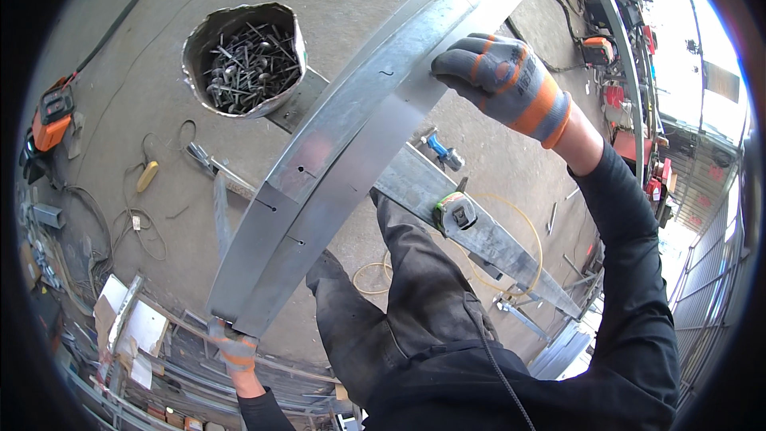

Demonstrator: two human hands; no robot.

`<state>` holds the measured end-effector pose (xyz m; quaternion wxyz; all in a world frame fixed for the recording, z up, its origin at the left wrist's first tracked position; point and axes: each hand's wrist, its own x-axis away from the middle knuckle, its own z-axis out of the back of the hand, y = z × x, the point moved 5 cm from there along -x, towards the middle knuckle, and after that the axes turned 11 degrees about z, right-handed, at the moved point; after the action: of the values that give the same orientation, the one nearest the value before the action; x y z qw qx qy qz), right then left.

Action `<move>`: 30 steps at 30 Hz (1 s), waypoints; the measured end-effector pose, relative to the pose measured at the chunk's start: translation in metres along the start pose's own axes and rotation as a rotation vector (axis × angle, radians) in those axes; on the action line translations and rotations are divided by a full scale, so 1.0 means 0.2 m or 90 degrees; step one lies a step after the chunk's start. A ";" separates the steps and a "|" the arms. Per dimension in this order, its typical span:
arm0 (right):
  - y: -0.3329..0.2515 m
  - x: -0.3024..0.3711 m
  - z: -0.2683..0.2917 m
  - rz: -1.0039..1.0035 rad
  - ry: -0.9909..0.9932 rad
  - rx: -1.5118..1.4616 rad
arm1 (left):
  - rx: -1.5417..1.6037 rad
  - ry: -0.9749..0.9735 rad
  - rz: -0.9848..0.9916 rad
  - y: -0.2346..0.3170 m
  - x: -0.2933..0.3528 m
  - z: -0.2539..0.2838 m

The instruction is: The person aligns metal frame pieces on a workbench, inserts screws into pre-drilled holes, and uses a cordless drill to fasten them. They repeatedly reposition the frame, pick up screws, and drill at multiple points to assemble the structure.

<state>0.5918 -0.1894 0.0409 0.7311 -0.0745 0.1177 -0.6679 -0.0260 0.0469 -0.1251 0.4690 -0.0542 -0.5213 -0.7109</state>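
Observation:
A long galvanized metal channel [351, 179] lies slantwise before me, with a few small slots along its faces. A second, shorter metal piece seems to lie along it. At the near left end my left hand [233, 345], in a grey and orange glove, is closed on the channel, its fingers partly hidden beneath it. My right hand [503, 84], gloved alike, curls its fingers over the right edge farther up. Below the channel, a flat metal beam [511, 251] carries a green and black tape measure [456, 212].
Beyond the channel stands a bucket [191, 64] full of metal bolts or pins. A blue tool [444, 152] is beside the beam. At the left are an orange machine [53, 116] and cables; metal profiles [183, 379] are stacked lower left. More red and orange equipment [598, 49] lines the right.

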 end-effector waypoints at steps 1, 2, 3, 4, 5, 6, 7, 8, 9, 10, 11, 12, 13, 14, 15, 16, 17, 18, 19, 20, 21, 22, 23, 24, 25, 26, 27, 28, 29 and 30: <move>-0.02 -0.03 0.02 -0.002 -0.025 0.009 | 0.031 0.001 0.066 -0.02 0.00 -0.01; -0.05 -0.06 0.07 -0.002 -0.006 0.038 | 0.081 -0.008 0.107 -0.04 0.00 -0.03; -0.10 -0.10 0.14 0.000 0.005 0.063 | 0.123 0.007 0.100 -0.04 0.00 -0.04; -0.15 -0.17 0.21 0.020 0.036 0.085 | 0.137 0.047 0.065 -0.03 0.02 -0.02; -0.18 -0.24 0.27 0.007 0.054 0.097 | 0.136 0.097 -0.015 -0.02 0.01 -0.03; -0.23 -0.32 0.34 0.024 0.105 0.111 | 0.114 0.104 -0.084 0.01 0.04 -0.02; -0.26 -0.42 0.36 0.107 0.153 0.138 | 0.114 0.098 -0.045 0.00 0.03 -0.03; -0.27 -0.52 0.36 0.166 0.169 0.128 | 0.099 0.055 -0.002 -0.01 0.03 -0.04; -0.27 -0.63 0.28 0.212 0.156 0.115 | 0.075 0.039 0.024 -0.01 0.02 -0.04; -0.27 -0.73 0.20 0.273 0.156 0.087 | 0.049 0.023 0.049 -0.01 0.01 -0.03; -0.25 -0.86 0.10 0.328 0.152 -0.003 | 0.009 0.030 0.060 0.00 0.00 -0.02; -0.27 -0.94 0.01 0.379 0.150 -0.096 | -0.053 0.024 0.120 0.00 -0.01 -0.01; -0.23 -1.03 -0.17 0.155 -0.084 0.176 | -0.023 0.015 0.045 0.06 -0.01 -0.01; -0.23 -1.09 -0.22 0.151 -0.129 0.177 | -0.014 -0.002 0.017 0.09 -0.03 -0.01; -0.23 -1.14 -0.27 0.146 -0.177 0.177 | -0.020 -0.023 0.005 0.12 -0.03 -0.02; -0.25 -1.19 -0.31 0.141 -0.228 0.177 | -0.001 -0.020 -0.016 0.14 -0.04 -0.02; -0.26 -1.23 -0.32 0.110 -0.237 0.203 | 0.001 -0.016 -0.021 0.16 -0.04 -0.03; -0.27 -1.28 -0.33 0.081 -0.245 0.230 | -0.004 0.005 -0.031 0.18 -0.04 -0.03; -0.30 -1.29 -0.33 0.127 -0.280 0.176 | 0.059 0.011 -0.019 0.19 -0.04 -0.04; -0.31 -1.29 -0.33 0.115 -0.281 0.206 | 0.092 0.020 -0.013 0.19 -0.04 -0.04; -0.30 -1.29 -0.32 0.102 -0.280 0.240 | 0.097 0.017 -0.024 0.20 -0.04 -0.04; -0.30 -1.29 -0.31 0.088 -0.280 0.273 | 0.077 0.009 -0.034 0.22 -0.04 -0.04; -0.31 -1.26 -0.29 0.118 -0.249 0.272 | 0.057 0.001 -0.044 0.23 -0.04 -0.03; -0.32 -1.23 -0.26 0.148 -0.218 0.272 | 0.012 -0.007 -0.056 0.24 -0.05 -0.03; -0.33 -1.20 -0.23 0.156 -0.180 0.245 | -0.020 -0.004 -0.074 0.25 -0.04 -0.02; -0.35 -1.18 -0.19 0.163 -0.143 0.217 | -0.041 -0.015 -0.065 0.25 -0.05 -0.02; -0.40 -1.17 -0.12 0.211 -0.036 0.159 | -0.046 -0.012 -0.063 0.26 -0.05 -0.02; -0.41 -1.10 -0.01 0.136 0.053 0.004 | -0.058 0.000 -0.068 0.27 -0.04 -0.02; -0.47 -1.02 0.06 0.123 0.123 -0.079 | -0.013 0.000 -0.059 0.27 -0.04 -0.02; -0.54 -0.94 0.13 0.109 0.169 -0.122 | 0.024 0.011 -0.059 0.28 -0.04 -0.03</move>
<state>0.4794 -0.0141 0.1093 0.7532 -0.0448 0.2818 -0.5927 0.0203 0.0465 -0.0940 0.4413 -0.0150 -0.5327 -0.7220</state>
